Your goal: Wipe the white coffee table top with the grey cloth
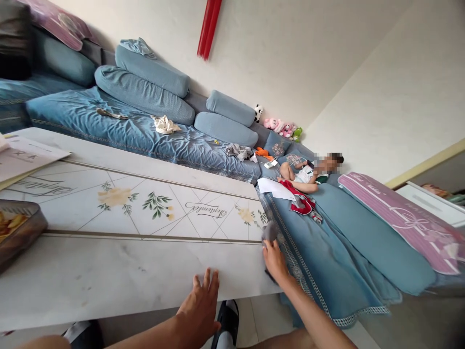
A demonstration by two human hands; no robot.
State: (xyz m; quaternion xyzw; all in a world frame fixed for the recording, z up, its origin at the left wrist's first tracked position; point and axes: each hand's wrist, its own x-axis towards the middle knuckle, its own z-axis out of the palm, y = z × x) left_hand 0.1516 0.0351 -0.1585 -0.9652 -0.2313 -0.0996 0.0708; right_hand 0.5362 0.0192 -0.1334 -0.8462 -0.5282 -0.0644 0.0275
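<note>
At the right end of the marble-patterned table (145, 271), my right hand (275, 259) is closed on a grey cloth (269, 232). The cloth bunches up beyond the fingers, by the table's edge. Spread fingers of my left hand (201, 303) rest at the near edge of the tabletop, holding nothing. A white runner (127, 201) with printed flowers and "September" lettering lies lengthwise along the table, just left of the cloth.
A container of food (22, 232) and papers (29, 157) sit at the table's left. Blue sofas (152, 135) with bolsters line the far and right sides. A person (301, 174) reclines on the sofa near a red garment (296, 198). A sandaled foot (227, 322) shows below.
</note>
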